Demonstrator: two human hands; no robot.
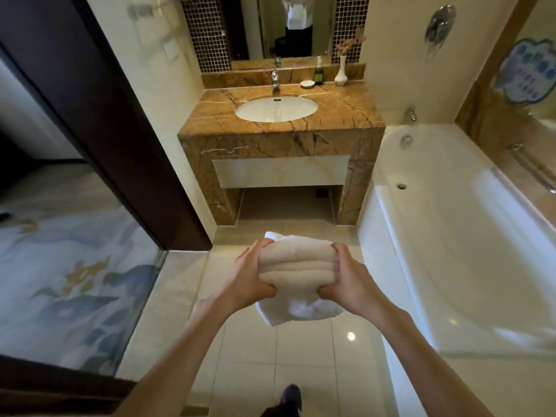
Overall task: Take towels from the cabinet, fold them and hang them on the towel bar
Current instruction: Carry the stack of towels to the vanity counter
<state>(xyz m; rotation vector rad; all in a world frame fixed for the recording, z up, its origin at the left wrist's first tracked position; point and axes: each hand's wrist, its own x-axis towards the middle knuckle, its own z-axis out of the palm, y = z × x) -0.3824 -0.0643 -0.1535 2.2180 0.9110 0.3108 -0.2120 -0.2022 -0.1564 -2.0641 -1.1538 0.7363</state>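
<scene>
Head view: the left grip [251, 273] and right grip [349, 278] each clamp one end of the folded towel stack [296, 266] held between them, so carrying is in hand; next, probably, a turn toward the wall rail [532, 170] far to their right.

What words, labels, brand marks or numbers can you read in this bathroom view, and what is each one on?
No text is legible anywhere in this view.
Dark bottle on the vanity counter: its label is too small and blurred to read.
Sink basin: small dark mark near its back rim, too small to read.
Folded towels: no tag or print shows.
</scene>
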